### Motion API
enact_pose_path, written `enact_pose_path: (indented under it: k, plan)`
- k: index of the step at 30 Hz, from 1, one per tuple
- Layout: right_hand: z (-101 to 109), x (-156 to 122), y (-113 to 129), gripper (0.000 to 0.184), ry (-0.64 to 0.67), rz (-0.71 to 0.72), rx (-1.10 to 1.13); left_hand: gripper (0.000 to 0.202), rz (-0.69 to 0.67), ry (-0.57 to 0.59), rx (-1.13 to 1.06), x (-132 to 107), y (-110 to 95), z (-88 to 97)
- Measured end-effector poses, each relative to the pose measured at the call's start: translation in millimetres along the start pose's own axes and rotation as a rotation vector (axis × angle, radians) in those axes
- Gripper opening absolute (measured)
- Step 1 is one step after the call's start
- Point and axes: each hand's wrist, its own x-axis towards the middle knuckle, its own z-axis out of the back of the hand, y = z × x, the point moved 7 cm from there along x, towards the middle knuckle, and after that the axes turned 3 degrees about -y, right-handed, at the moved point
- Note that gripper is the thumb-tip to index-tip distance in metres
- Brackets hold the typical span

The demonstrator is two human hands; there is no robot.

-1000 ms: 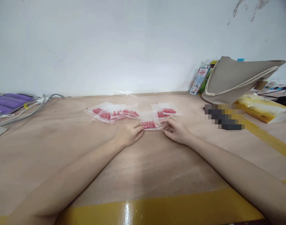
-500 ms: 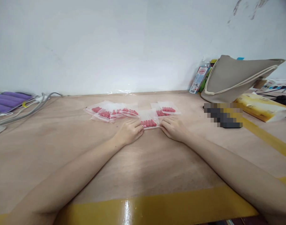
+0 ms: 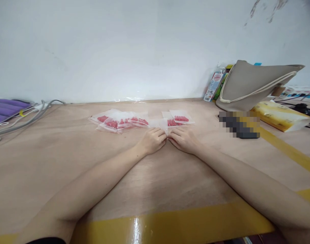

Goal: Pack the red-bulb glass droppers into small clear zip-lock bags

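Note:
My left hand (image 3: 155, 139) and my right hand (image 3: 182, 139) meet at the near edge of a small clear zip bag (image 3: 158, 124). The fingers of both are pinched on that edge. My left hand covers the red pieces inside this bag, so only its pale upper part shows. To the left lies an overlapping spread of similar zip bags (image 3: 119, 122) holding short red pieces. Just beyond my right hand are two more bags of red pieces (image 3: 181, 119), one partly over the other.
A grey drawstring bag (image 3: 253, 84) and a bottle (image 3: 213, 86) stand at the back right. Before them lie a pixelated dark object (image 3: 242, 127) and a yellow tissue pack (image 3: 282, 115). Cables (image 3: 40, 113) and a purple padded item (image 3: 8, 110) lie far left. Yellow tape (image 3: 170, 220) edges the table.
My left hand has slid right along the bag's near edge until its fingertips meet those of my right hand. It now hides the red pieces in that bag. The view has shifted slightly.

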Motion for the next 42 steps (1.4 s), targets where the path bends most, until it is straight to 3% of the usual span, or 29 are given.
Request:
enact_pose_path:
  k: [25,42]
  plan:
    - [4.3,2.9,2.2,0.022,-0.002,-0.023,-0.056,0.020,-0.088,-0.056,0.072,1.5,-2.9,13.5]
    - [9.3,-0.9,-4.3,0.020,-0.015,-0.084,-0.029,0.021,-0.044,0.024,0.169,-37.6,23.8,51.3]
